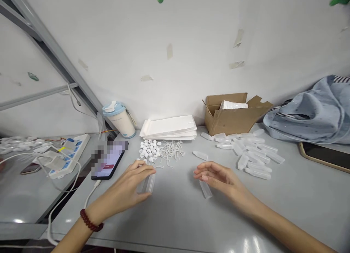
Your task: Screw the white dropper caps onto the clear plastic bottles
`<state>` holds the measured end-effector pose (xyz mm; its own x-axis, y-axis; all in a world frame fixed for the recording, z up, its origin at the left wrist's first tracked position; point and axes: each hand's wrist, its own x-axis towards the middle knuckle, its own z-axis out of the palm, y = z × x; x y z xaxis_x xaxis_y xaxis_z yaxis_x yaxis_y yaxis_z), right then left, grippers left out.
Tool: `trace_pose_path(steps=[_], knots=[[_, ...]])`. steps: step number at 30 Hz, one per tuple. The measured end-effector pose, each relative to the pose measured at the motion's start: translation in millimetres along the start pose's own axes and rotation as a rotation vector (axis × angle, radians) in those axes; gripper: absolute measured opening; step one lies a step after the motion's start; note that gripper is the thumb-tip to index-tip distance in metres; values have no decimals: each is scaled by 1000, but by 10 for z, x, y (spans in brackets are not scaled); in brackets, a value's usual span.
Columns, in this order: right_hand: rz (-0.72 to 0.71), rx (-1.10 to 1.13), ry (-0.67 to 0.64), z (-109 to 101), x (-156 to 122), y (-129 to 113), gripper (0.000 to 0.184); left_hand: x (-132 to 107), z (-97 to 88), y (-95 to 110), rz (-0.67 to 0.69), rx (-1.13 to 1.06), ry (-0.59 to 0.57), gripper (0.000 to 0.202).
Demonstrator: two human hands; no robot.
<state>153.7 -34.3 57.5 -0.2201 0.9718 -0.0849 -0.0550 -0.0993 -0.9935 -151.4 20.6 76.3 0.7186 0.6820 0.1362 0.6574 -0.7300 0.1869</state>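
Observation:
My left hand is curved around clear plastic tubes, its thumb at their near end and its fingers at the far end. The fingers hide part of the tubes. My right hand hovers with bent fingers, the thumb apart from them. Just below its fingertips lies one translucent tube, its narrow end hidden by the hand. Another tube rests beyond the right hand. Small white caps are heaped past the left hand, beside a pile of thin white curly strips.
Many translucent tubes lie loose at the right, before an open cardboard box. White envelopes are stacked against the wall. A tumbler, a charging phone and a power strip are left; blue cloth and another phone right.

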Motion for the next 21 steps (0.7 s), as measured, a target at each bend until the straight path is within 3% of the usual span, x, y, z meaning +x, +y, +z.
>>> trace_pose_path(steps=[15, 18, 21], knots=[[-67, -138, 86, 3, 86, -67, 27, -84, -48, -107, 19, 93, -4, 48], [-180, -139, 71, 83, -31, -336, 20, -39, -86, 29, 39, 68, 96, 41], [-211, -69, -58, 91, -409, -555, 14, -116, -112, 327, 25, -42, 292, 26]])
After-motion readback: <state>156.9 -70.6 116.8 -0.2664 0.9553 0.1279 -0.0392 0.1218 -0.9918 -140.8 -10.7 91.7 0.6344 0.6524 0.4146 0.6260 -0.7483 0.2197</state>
